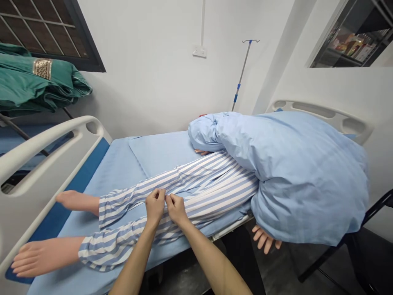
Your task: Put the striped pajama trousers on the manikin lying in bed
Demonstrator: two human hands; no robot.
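Along the hospital bed (116, 172), I have the left hand (155, 207) and right hand (176, 209) side by side over the striped pyjama trousers (215, 184) on a nursing manikin (76, 202), which lies on its blue sheet. The fingers (158, 193) of each hand are pressed together, pinching the cloth near the middle of the legs; I can't tell exactly which trouser leg each pinch holds. From here, a loose pinch could let the thin fabric slip, and a hard tug could bunch it or shift a manikin leg. The blue quilt (307, 176) covers the upper body and overhangs the bed's near edge, so a knock could send it sliding to the floor. By my count, there are two trouser legs, two bare manikin feet (39, 258) towards the bed's footboard (30, 172), and two manikin hands: one (264, 239) hangs below the quilt beyond the near edge, and one (201, 152) shows at the far side. Beyond the bed's far side stand one IV pole (242, 73) and one wall socket panel (199, 51), with one green cloth bundle (37, 78) off the footboard end.
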